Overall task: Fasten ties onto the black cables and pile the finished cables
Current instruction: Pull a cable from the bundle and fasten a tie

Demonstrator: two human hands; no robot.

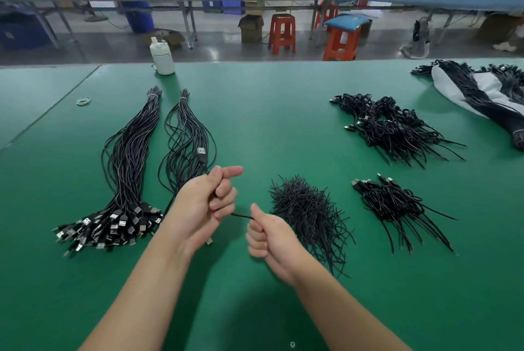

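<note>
My left hand (208,203) grips a coiled black cable, mostly hidden inside the curled fingers. A black tie (242,216) runs from that hand to my right hand (265,237), which pinches its end in a fist. A loose heap of black ties (307,209) lies just right of my hands. Two bundles of untied black USB cables lie at the left, the larger bundle (124,180) and the thinner bundle (188,141). Tied cables sit in a near pile (394,203) and a farther pile (394,126) on the right.
The green table (269,124) carries a white bottle (162,57) at its far edge and a rubber band (84,101) at the far left. A large cable bundle on a white bag (482,95) lies at the far right. Orange stools and benches stand beyond.
</note>
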